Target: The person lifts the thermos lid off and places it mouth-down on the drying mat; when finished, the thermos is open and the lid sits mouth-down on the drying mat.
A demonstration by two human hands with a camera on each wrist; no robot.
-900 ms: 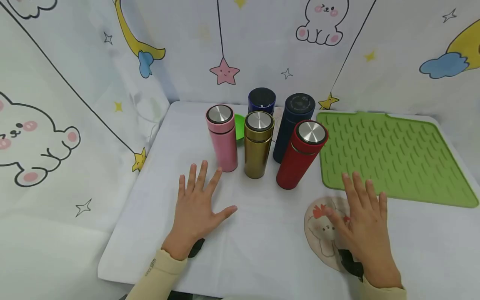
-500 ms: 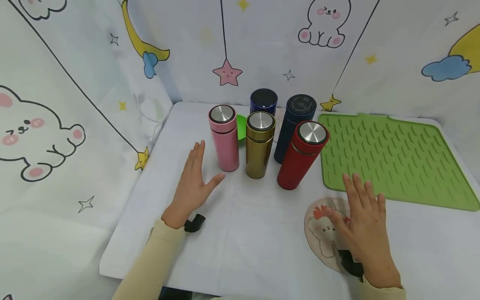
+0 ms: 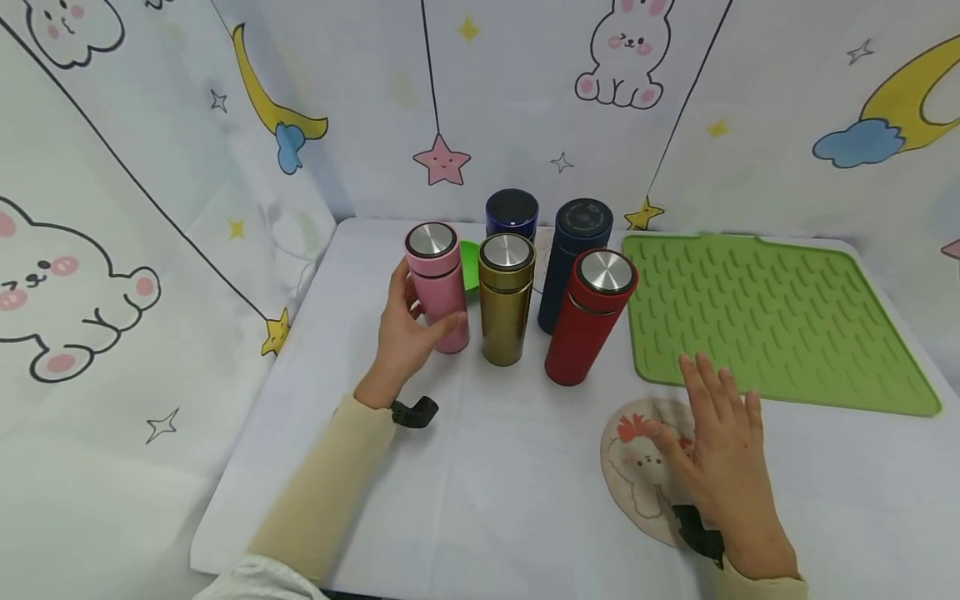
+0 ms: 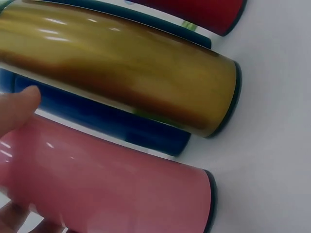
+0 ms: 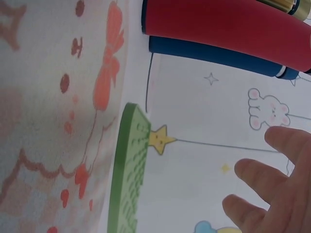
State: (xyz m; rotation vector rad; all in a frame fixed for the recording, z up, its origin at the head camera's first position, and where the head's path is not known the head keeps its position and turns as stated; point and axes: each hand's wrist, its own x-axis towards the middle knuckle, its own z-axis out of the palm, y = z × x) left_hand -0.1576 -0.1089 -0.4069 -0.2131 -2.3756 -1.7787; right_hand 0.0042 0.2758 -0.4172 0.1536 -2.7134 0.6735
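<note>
In the head view, my left hand (image 3: 405, 342) grips the pink thermos bottle (image 3: 441, 292), which stands upright at the left of a group. Its thumb lies across the near side while the fingers curl round the far left side, partly hidden. Close by on the right is a gold thermos (image 3: 506, 308), with a red thermos (image 3: 587, 325) beyond it. A dark blue thermos (image 3: 572, 267) and a shiny blue one (image 3: 512, 212) stand behind. My right hand (image 3: 723, 462), fingers straight and spread, is over the round rabbit-print mat (image 3: 630, 492) and holds nothing.
A green ridged mat (image 3: 765, 325) lies at the back right of the white table (image 3: 480, 500). Something bright green (image 3: 469, 260) shows behind the pink and gold bottles. A printed cloth backdrop (image 3: 360, 108) rises behind the table and on the left.
My left hand has moved forward and right from beside the bottles and now grips the pink thermos. The right hand stays over the round mat. The head view has shifted slightly.
</note>
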